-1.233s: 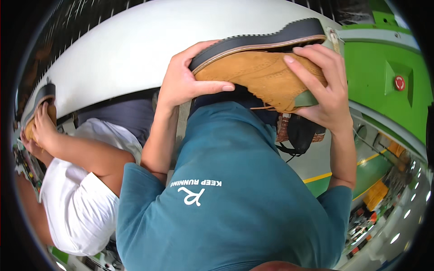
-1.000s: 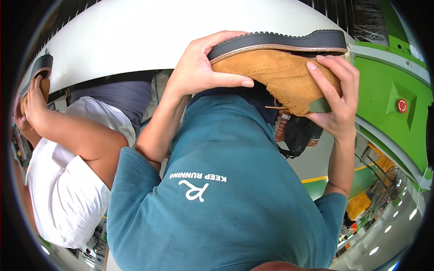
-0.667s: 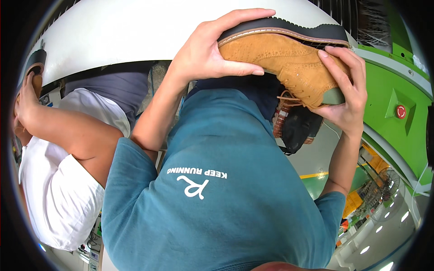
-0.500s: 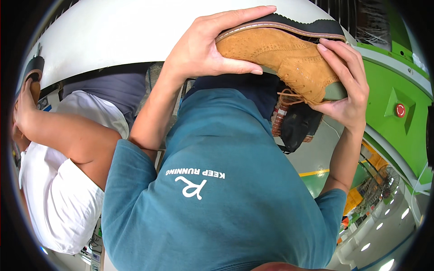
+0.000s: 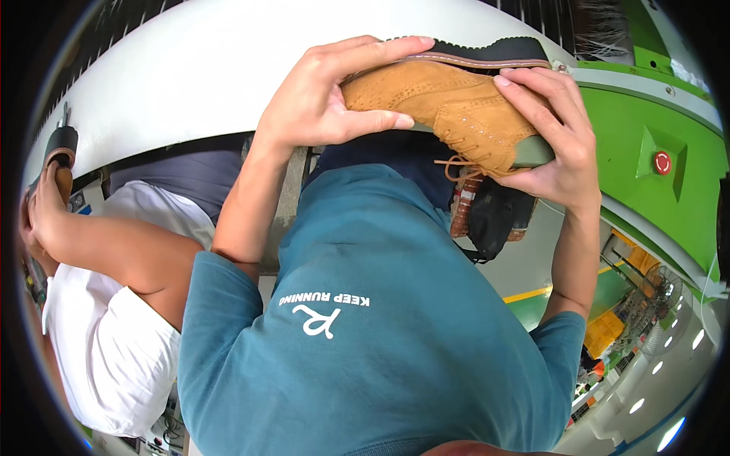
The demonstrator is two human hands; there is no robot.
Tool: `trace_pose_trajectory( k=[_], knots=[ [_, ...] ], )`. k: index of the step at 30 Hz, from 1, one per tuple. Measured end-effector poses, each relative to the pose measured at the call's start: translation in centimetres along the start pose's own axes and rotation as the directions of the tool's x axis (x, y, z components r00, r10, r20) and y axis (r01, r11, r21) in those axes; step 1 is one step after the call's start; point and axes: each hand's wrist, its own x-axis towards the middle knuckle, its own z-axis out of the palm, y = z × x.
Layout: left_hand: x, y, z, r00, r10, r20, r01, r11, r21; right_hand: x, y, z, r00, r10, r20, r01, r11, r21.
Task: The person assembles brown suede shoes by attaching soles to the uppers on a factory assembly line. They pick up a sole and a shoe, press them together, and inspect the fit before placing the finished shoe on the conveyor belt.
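Observation:
A tan suede lace-up shoe is held up on its side in front of me, with its black ridged sole toward the far side and its laces toward my body. My left hand grips the toe end, fingers along the sole and thumb on the upper. The heel end is in my right hand, fingers over the side by the sole and thumb under the collar. Greenish-grey lining shows at the shoe's opening. One loose brown lace end hangs down from the eyelets.
A white work surface stretches behind the shoe. At right stands a green machine with a red push button. A co-worker in a white shirt at left holds another black-soled shoe. A black bag-like item lies below the shoe.
Both hands, still gripping the shoe, have shifted a little to the left and closer to my body. The co-worker's shoe and arm appear slightly lower in the picture.

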Motion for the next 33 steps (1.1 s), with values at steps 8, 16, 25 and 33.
trace_pose_trajectory(
  k=[8, 16, 25, 33],
  knots=[
    [0.6, 1.1, 1.7, 0.993, -0.093, -0.068, 0.099, 0.99, 0.101, 0.6, -1.9, -3.5, 0.999, -0.014, 0.048, 0.02, 0.991, -0.133],
    [3.7, 2.0, 3.3, 0.997, 0.073, -0.004, -0.071, 0.974, 0.217, 0.8, -3.8, -5.6, 0.995, -0.06, 0.074, 0.073, 0.979, -0.19],
    [3.8, 2.0, 2.9, 0.998, -0.029, 0.063, 0.021, 0.992, 0.127, 0.5, -4.0, -5.4, 0.998, -0.027, 0.062, 0.036, 0.987, -0.157],
    [4.3, 2.2, 2.4, 0.997, 0.016, 0.073, -0.021, 0.998, 0.058, 1.3, -4.6, -7.2, 0.997, -0.054, 0.05, 0.061, 0.988, -0.14]
  ],
)
